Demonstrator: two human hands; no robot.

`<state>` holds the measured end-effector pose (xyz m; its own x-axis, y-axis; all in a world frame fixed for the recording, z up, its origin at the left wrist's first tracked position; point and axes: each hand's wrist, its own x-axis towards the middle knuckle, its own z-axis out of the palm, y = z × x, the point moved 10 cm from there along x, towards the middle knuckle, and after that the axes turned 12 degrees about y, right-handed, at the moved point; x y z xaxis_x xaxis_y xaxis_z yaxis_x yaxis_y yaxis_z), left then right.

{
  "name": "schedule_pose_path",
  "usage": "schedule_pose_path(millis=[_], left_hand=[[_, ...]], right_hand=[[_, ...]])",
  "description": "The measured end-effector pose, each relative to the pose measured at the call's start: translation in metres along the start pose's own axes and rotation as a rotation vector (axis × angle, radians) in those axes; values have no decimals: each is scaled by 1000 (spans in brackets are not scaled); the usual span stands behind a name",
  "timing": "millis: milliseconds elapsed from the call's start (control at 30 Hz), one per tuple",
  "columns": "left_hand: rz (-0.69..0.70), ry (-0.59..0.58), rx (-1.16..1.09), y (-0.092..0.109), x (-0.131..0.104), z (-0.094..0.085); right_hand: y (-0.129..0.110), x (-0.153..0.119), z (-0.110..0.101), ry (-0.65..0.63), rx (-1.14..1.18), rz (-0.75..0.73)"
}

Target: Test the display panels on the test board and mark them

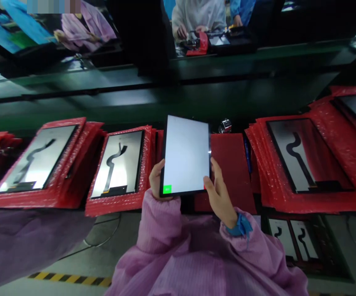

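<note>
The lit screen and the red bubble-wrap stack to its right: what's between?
The head view shows the right hand, a dark red sheet and a blue item.

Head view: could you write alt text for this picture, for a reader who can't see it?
A person's left hand and right hand hold a flat, black-edged rectangular screen, lit white with a green patch at its lower left corner. On both sides, silver-grey panels with curved dark ribbon cables lie on red plastic stacks.
</note>
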<state>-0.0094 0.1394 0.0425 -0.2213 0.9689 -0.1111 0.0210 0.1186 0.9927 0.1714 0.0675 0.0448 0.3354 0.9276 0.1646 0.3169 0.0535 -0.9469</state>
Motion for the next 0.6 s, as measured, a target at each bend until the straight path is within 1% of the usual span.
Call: schedule_pose_path(millis=[67,133,200,300,367,400,433,500,600], left_hand=[[-39,30,-29,-4,2,12],[-6,14,10,-3,3,28],[8,11,18,-6,5,38],[-16,3,-14,-20,6,42],[-26,-40,-26,-28,5,44],[-30,-61,-36,-30,4,44],[-35,-82,-43,-32,3,45],[-45,-107,-48,-34,1,47],[-34,-72,-62,-31,-1,45]], right_hand=[[-14,5,-10,42,-102,-106],[-27,7,-19,65,-260,-204],[-35,9,-29,69,-366,-260],[-49,14,-51,131,-421,-316],[-68,21,-58,171,-441,-409],[-80,26,-56,168,-449,-476],[-92,31,-50,144,-452,-545],[-112,42,-30,59,-450,-656],[-125,56,-1,-38,-468,-732]])
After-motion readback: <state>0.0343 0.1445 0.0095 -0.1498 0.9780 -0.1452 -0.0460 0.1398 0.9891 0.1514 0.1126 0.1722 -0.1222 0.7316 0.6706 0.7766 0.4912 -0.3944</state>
